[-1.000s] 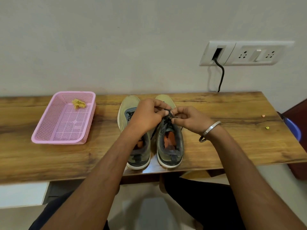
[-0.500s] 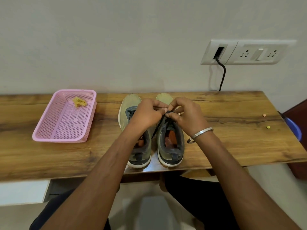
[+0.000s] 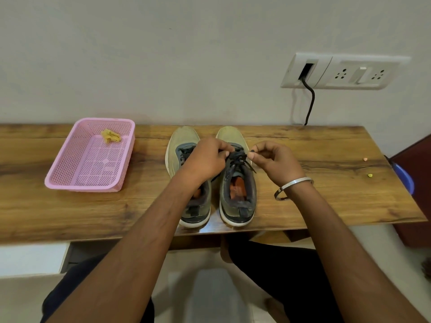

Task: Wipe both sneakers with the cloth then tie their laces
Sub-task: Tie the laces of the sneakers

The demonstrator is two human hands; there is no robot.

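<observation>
Two olive-green sneakers stand side by side on the wooden table (image 3: 326, 194), toes toward the wall. My left hand (image 3: 205, 160) reaches across the left sneaker (image 3: 184, 141) and pinches one side of the black laces (image 3: 238, 157) of the right sneaker (image 3: 238, 197). My right hand (image 3: 272, 160), with a metal bangle on the wrist, pinches the other lace end just right of that shoe. A small yellow cloth (image 3: 110, 135) lies crumpled in the far end of a pink basket (image 3: 60, 183).
The pink basket sits at the left of the table. A wall socket panel (image 3: 345, 71) with a black cable (image 3: 311, 101) hangs behind the right side. Two tiny coloured bits (image 3: 369, 175) lie near the right edge. A blue object (image 3: 404, 176) sits beyond that edge.
My right hand has moved to the right, away from my left hand, drawing the lace out sideways. My left hand stays over the right sneaker's laces.
</observation>
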